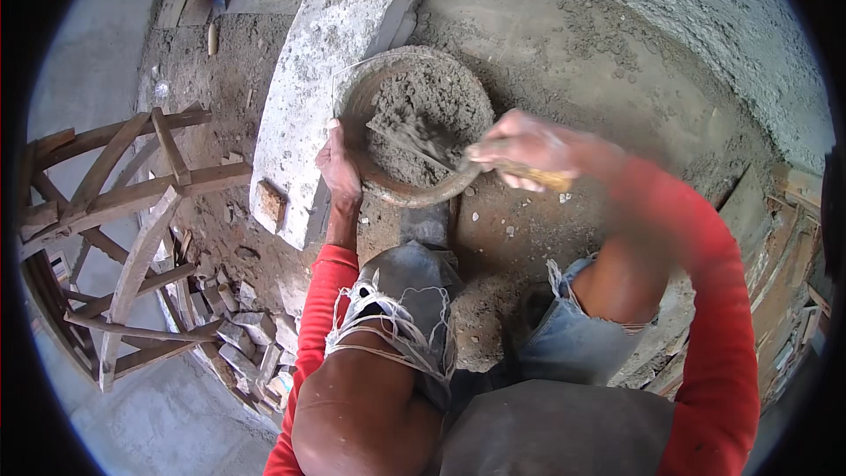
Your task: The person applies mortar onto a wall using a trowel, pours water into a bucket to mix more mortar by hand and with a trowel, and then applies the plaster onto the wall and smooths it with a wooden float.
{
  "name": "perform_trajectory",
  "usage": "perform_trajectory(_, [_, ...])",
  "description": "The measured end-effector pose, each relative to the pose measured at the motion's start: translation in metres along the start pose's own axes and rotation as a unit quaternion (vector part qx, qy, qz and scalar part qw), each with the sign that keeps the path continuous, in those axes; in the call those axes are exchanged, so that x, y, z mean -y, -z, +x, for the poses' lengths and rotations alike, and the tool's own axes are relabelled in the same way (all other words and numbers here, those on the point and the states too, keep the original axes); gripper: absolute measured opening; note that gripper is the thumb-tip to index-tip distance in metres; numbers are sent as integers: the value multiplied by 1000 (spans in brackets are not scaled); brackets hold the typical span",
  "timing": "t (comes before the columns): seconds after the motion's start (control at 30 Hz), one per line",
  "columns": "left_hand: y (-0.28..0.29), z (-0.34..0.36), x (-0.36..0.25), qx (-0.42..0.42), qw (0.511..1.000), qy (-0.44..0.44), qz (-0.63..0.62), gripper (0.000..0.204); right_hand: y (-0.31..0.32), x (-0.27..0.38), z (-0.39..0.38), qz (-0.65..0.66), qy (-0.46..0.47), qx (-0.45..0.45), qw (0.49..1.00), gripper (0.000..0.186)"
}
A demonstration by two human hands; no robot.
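Observation:
A round, worn basin (398, 195) with grey wet mortar (419, 92) in it stands in front of my knees. My left hand (339, 163) grips the basin's left side, thumb up along the rim and the other fingers partly hidden. My right hand (529, 148), smeared a little by motion, is closed round the wooden handle (551, 179) of a trowel. The trowel's blade (407, 143) lies tilted in the mortar, coated grey, with its tip toward the basin's left side.
A long whitish block (304, 97) lies left of the basin, with a brick fragment (270, 203) on it. Farther left are a wooden frame of nailed boards (132, 189) and a heap of rubble (251, 326). A rough plastered wall (705, 18) curves along the upper right.

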State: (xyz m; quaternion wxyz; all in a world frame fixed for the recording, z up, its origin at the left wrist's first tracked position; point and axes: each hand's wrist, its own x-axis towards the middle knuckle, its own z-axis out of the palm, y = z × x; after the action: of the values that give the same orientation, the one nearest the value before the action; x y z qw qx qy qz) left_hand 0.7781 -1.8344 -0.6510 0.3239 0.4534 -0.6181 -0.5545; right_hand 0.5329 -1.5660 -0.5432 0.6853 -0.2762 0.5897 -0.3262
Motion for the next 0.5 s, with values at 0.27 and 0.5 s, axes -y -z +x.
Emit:
perform_trajectory(0.27, [-4, -12, -17, 19, 999, 29, 22, 45, 74, -65, 19, 236, 85, -220, 943, 36])
perform_trajectory(0.5, [4, 1, 3, 13, 996, 74, -49, 41, 130, -161, -36, 350, 12, -403, 846, 40])
